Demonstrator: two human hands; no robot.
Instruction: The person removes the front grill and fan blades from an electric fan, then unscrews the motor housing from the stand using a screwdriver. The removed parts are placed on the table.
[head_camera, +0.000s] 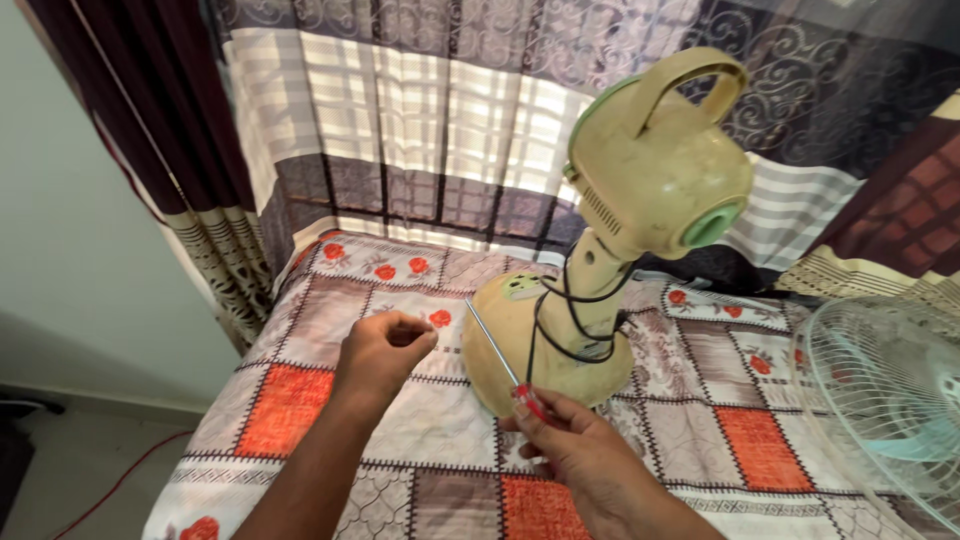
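The right hand (575, 440) grips a red-handled screwdriver (497, 357), its shaft slanting up across the round base of a yellowed table fan body (600, 250) standing mid-bed. The left hand (385, 350) hovers loosely curled, pinching something too small to tell. A fan grille (880, 400) lies at the bed's (290, 400) right edge.

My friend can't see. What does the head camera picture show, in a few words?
A person's right hand holds a thin red-handled metal screwdriver beside a yellowed plastic table fan body wound with black cord, standing on a patchwork quilt. The left hand is pinched shut in front of it, and the pale fan grille lies at right.
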